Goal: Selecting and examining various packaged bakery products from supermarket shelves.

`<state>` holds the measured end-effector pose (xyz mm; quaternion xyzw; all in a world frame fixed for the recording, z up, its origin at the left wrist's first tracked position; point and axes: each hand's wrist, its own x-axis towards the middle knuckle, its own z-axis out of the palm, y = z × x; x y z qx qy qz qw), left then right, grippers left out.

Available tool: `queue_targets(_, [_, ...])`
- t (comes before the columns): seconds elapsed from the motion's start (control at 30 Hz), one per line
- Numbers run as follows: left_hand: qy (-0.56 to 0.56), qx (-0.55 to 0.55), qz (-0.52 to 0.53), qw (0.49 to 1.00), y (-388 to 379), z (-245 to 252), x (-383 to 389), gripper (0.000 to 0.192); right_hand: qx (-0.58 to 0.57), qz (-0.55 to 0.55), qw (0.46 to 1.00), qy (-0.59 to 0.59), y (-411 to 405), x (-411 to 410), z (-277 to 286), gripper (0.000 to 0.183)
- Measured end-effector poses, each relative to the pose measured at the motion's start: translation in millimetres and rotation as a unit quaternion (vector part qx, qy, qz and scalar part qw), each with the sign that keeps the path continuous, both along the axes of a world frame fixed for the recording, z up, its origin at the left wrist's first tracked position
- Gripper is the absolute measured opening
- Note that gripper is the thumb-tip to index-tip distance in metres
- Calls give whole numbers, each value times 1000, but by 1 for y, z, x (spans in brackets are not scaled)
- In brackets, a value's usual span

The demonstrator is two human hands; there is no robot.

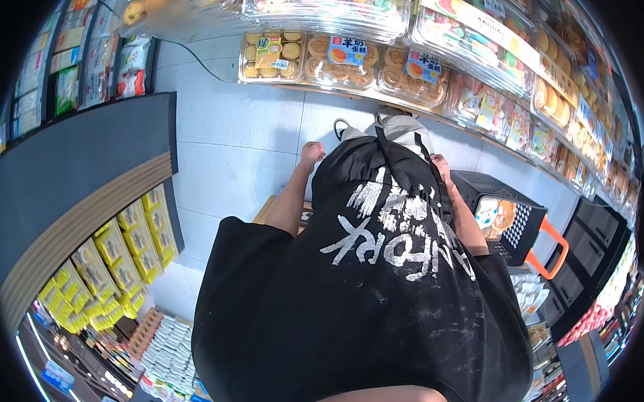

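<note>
My left hand (313, 152) hangs over the tiled floor beside my black apron (339, 162). Its fingers are curled in, and nothing shows in them. On the other side, my right hand (440, 166) is down against the edge of the apron and my light trousers (404, 127); its fingers are partly hidden. Near that forearm stands a black plastic shopping basket (506, 194) with an orange handle (557, 249). Packaged baked goods (495, 217) lie in it. Ahead of me, clear plastic boxes of round cakes (340, 61) line a low shelf.
Above the cakes are stacked clear boxes of colourful sweets (328, 15). A grey display unit (89, 150) with yellow packets (113, 247) runs along my left. A black cable (199, 61) crosses near the shelf. A dark cabinet (583, 252) stands beyond the basket.
</note>
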<state>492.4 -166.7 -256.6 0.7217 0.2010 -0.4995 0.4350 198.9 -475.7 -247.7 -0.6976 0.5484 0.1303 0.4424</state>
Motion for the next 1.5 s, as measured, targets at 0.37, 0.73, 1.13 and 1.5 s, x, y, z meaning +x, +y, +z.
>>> queue_targets(0.37, [-85,-97,-109,986,-4,-45,15,17,35,-98,994,-34,40,8,-10,28])
queue_targets(0.73, [-6,-127,-93,988,-86,40,38,21,42,-139,989,-14,39,21,12,28])
queue_targets(1.13, [51,-528,-107,841,-199,287,58,40,195,-188,867,-418,-41,114,249,30])
queue_targets(1.5, [223,-632,-31,742,-232,317,58,50,312,-313,675,-591,-85,135,328,36])
